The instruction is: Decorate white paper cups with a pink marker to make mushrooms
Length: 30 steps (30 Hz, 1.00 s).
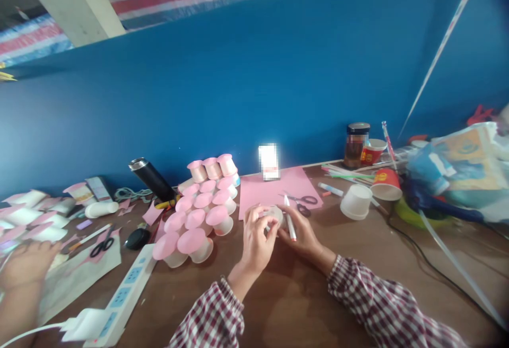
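Above the table's front middle, my left hand [256, 236] is closed on a small whitish, see-through round thing [275, 213]. Its exact kind is hard to make out between the fingers. My right hand [303, 234] touches the other side of it, with a white marker pen [291, 220] with a red end held between the fingers. Just beyond lies a sheet of pink paper [254, 191], with black-handled scissors [304, 202] resting on it. To the left stand several white paper cups [202, 250] topped with pink paper discs [192, 241].
At left are a power strip [127, 289], a black flask [153, 178] and a co-worker's hand [27, 263] near more cups. On the right sit an upturned white cup [357, 202], red paper cups [386, 184], a jar [356, 146] and a cable. A blue partition [246, 72] rises behind.
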Motion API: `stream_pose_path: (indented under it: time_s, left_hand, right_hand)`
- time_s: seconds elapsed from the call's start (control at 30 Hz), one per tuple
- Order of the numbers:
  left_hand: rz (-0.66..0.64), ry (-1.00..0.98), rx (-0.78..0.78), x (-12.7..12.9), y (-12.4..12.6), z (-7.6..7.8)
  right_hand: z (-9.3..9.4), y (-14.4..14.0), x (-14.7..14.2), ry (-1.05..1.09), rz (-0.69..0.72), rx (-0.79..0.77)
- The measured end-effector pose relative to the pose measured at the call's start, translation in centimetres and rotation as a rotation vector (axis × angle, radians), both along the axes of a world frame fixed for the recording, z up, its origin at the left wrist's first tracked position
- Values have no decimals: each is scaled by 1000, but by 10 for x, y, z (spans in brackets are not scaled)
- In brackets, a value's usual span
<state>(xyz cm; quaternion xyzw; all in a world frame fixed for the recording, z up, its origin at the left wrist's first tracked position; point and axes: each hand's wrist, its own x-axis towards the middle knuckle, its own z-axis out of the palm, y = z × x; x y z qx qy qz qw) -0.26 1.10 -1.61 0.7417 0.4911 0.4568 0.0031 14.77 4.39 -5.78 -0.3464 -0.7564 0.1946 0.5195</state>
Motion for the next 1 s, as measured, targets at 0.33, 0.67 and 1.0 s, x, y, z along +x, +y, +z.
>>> stream_pose_path:
  time_s: [0.33, 0.67, 1.0]
  left_hand:
    - [-44, -25, -28, 1, -1, -1]
    - [-26, 61, -89, -9, -1, 9]
    - [-138, 70, -177, -15, 4, 11]
  right_hand:
    - [1, -2, -1, 23, -7, -24]
    - [0, 0, 0, 17, 9, -5]
    - [-3, -1, -1, 18, 79, -10]
